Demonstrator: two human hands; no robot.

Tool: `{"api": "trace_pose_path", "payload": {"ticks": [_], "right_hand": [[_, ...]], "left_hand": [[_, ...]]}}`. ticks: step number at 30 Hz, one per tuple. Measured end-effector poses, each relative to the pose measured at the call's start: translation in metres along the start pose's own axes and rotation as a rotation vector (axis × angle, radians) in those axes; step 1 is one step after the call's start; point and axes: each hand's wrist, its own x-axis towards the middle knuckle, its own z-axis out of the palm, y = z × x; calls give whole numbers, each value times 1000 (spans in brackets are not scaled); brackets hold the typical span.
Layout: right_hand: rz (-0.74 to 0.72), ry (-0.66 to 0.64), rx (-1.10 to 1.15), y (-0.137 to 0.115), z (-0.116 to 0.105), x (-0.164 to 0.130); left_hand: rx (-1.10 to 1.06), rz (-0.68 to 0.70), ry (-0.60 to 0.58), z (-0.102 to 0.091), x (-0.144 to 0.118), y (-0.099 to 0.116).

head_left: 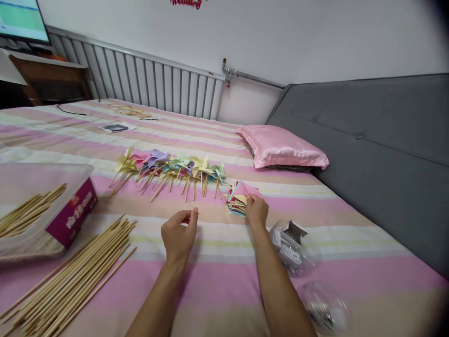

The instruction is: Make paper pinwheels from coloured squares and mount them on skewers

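Note:
My right hand (257,209) is closed at the right edge of a stack of coloured paper pieces (237,202), its fingertips on a pink sheet of paper (246,188) at the top. To the left, my left hand (180,232) hovers over the striped bedsheet with its fingers curled and thumb close to them; anything they might hold is too small to make out. Beyond both hands lies a row of pastel paper pinwheels (201,166) on short wooden sticks.
At the left are a bundle of wooden sticks (80,276) and a clear plastic tub (75,187) holding more sticks. Right of my right arm lie a clear bag with small boxes (291,245) and a clear round container (324,309). A pink pillow (284,145) rests by the grey headboard (372,126).

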Motion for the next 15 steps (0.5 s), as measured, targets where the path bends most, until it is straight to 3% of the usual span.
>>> {"api": "trace_pose_path", "payload": {"ticks": [4,9,12,15], "right_hand": [[84,179,59,0,0,-1],[-5,600,417,-8,-6,-1],[-63,667,471,-24,-19,-6],[-187,628,470,-45,-40,-26]], "left_hand": [[-1,-3,0,0,0,1],[4,-4,3,-1,1,2],[13,-10,10,-1,3,0],[38,-30,10,1,2,-5]]}}
